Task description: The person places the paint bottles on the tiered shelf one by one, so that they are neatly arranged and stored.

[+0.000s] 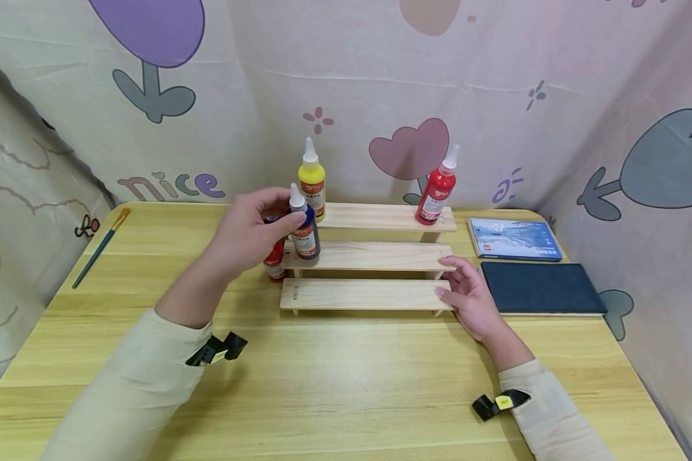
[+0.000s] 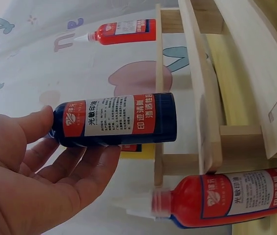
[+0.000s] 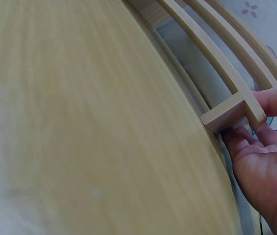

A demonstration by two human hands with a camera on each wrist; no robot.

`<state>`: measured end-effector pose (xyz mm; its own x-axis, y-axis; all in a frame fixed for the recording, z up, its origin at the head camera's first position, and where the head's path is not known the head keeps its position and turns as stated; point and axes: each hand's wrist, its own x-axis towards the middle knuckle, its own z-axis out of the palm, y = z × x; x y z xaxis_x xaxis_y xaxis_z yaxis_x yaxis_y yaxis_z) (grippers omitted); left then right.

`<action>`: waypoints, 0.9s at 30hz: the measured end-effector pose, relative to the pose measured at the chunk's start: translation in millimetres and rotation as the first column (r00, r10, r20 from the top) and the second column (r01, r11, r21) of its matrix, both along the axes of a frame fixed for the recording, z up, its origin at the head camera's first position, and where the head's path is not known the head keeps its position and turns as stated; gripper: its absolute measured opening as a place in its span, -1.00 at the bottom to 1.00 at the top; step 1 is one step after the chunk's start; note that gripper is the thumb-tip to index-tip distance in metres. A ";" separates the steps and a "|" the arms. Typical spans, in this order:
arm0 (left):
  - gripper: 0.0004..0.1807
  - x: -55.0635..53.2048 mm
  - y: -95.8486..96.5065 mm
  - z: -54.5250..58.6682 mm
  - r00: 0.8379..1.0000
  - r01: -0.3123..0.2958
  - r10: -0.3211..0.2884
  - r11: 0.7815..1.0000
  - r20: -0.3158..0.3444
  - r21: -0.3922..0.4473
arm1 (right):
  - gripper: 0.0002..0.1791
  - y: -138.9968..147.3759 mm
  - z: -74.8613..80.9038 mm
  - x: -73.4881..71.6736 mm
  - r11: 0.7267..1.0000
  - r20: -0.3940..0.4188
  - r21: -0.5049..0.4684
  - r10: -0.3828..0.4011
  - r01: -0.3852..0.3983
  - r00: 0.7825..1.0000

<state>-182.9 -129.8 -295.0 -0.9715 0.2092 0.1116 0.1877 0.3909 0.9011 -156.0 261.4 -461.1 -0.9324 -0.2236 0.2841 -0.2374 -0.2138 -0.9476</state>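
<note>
My left hand (image 1: 254, 227) grips a dark blue ink bottle (image 2: 121, 120) with a white nozzle, thumb on one side and fingers on the other. In the head view, that bottle (image 1: 305, 240) is upright at the left end of the middle tier of a three-tier wooden stand (image 1: 369, 256). Just left of the stand, a red bottle (image 1: 274, 262) is partly hidden behind the left hand. At the stand's right end, my right hand (image 1: 469, 298) holds the lower tiers, its thumb on the lowest board (image 1: 369, 294) and a finger at the middle one.
On the top tier, a yellow bottle (image 1: 313, 182) stands left and another red bottle (image 1: 436, 189) right. A blue-and-white box (image 1: 514, 239) and a dark notebook (image 1: 542, 288) lie to the right. A paintbrush (image 1: 100, 250) lies at the left. Patterned cloth (image 1: 346, 83) hangs behind the table.
</note>
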 end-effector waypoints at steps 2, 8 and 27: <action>-0.65 -2.0 2.1 -2.3 1.000 0.007 -0.007 1.000 0.006 -0.005 | -0.39 0.4 -0.2 0.1 1.000 -0.001 0.002 0.001 -0.001 1.000; -0.66 -6.8 7.9 -8.3 1.000 0.009 -0.008 0.999 0.029 -0.032 | -0.40 0.8 0.1 1.2 1.000 0.004 0.012 -0.008 0.008 1.000; -0.64 -8.9 13.2 -12.6 0.999 0.014 -0.012 0.998 0.053 -0.055 | -0.39 -0.1 -0.9 -1.2 1.000 -0.016 -0.009 0.001 -0.001 1.000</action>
<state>-191.8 -116.6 -307.6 -0.9728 0.2264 0.0488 0.1464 0.4383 0.8868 -157.2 261.3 -462.0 -0.9275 -0.2219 0.3007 -0.2521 -0.2227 -0.9417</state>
